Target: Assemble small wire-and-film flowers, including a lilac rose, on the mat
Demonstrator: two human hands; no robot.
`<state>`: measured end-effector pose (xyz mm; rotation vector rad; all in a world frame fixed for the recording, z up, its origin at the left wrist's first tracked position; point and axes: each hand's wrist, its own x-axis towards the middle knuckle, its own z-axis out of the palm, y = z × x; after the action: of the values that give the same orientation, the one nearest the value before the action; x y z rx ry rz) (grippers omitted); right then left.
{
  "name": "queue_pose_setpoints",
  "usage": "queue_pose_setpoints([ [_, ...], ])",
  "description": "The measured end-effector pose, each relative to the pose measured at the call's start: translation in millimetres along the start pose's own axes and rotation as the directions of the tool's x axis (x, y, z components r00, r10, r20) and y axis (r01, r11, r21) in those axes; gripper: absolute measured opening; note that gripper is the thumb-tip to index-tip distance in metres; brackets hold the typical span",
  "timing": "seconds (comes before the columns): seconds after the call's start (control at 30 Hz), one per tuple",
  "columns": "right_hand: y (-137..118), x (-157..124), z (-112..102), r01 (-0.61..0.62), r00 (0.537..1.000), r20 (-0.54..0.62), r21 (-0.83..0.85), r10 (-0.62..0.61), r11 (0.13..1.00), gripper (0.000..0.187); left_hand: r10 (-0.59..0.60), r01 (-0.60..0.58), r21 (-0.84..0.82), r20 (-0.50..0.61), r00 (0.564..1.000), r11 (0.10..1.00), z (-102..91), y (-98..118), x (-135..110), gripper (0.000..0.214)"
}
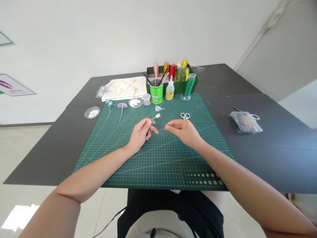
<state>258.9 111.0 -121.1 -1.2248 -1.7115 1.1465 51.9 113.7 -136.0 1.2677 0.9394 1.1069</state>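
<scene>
My left hand (pixel 142 132) pinches a small cream flower (pixel 157 116) with a green strip (pixel 153 115) beside it, between thumb and forefinger; its other fingers are loosely bent. To the right, my right hand (pixel 182 130) has its thumb and fingertips pressed together. Anything thin in that pinch is too small to make out. A gap lies between the two hands, both above the green cutting mat (pixel 148 165). White-handled scissors (pixel 185 116) rest just beyond my right hand. A pale blue flower piece (pixel 158 108) lies past the left fingertips.
At the back stand a green box (pixel 178 86) of thread spools, a green can (pixel 157 94) of tools, a glue bottle (pixel 170 89) and a green spool (pixel 189 86). Blue (pixel 109 102) and purple flowers (pixel 122 105) lie left. A clear plastic box (pixel 245 122) sits right.
</scene>
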Motion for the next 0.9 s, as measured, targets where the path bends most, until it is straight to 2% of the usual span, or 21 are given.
queue_pose_setpoints([
  [0.2, -1, 1, 0, 0.005, 0.999, -0.039, -0.002, -0.005, 1.000, 0.026, -0.091, 0.104, -0.172, 0.082, 0.992, 0.980, 0.9, 1, 2, 0.039],
  [0.37, 1, 2, -2, -0.007, 0.994, -0.108, 0.000, 0.007, 1.000, 0.028, -0.147, 0.173, -0.232, 0.128, 0.981, 0.957, 0.3, 1, 2, 0.036],
  [0.9, -8, -3, -8, 0.104, 0.986, -0.139, 0.062, -0.095, 0.993, 0.028, -0.155, 0.167, -0.174, 0.079, 0.985, 0.971, 1.0, -2, 2, 0.036],
])
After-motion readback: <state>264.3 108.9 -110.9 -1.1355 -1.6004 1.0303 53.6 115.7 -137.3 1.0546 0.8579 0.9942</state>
